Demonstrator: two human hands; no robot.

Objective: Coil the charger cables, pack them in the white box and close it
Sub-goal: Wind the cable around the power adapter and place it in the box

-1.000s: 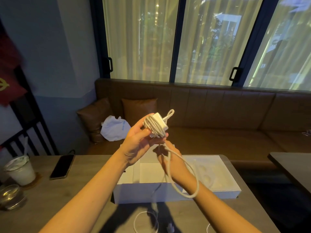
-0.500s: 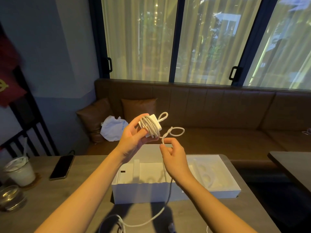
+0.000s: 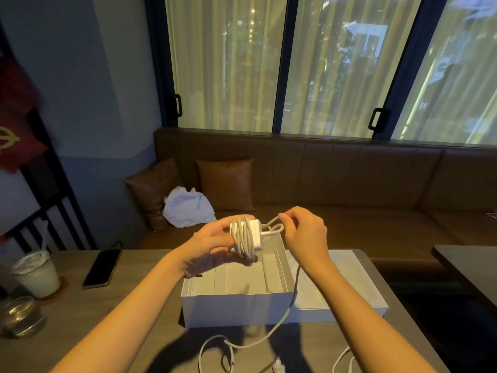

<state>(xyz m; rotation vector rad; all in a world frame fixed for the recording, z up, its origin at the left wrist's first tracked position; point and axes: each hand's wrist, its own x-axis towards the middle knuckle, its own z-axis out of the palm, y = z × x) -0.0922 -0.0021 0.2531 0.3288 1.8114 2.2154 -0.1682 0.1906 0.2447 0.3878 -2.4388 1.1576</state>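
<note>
Fingers [image 3: 215, 235] of my left hand [image 3: 207, 246] wrap around the charger brick [image 3: 256, 234], which already has several turns of white cable [image 3: 243, 239] wound across it. My right hand [image 3: 304, 235] sits just beside it, thumb and forefinger pinched narrow on a small loop of that same cable at the brick's right side. From that pinch the loose length drops past the right wrist, crosses the front wall of the white box [image 3: 236, 310] and trails onto the desk [image 3: 107, 332], where it curls near the bottom edge of my view. A plug end [image 3: 278, 368] lies there too, and a second bit of white cord [image 3: 343, 358] shows to its right. I hold both hands above the open box, which stands on the desk with its lid [image 3: 347, 267] lying flat to the right. Off to the left I can see a dark phone [image 3: 102, 267], a lidded cup [image 3: 36, 275] and a glass jar [image 3: 20, 316].
</note>
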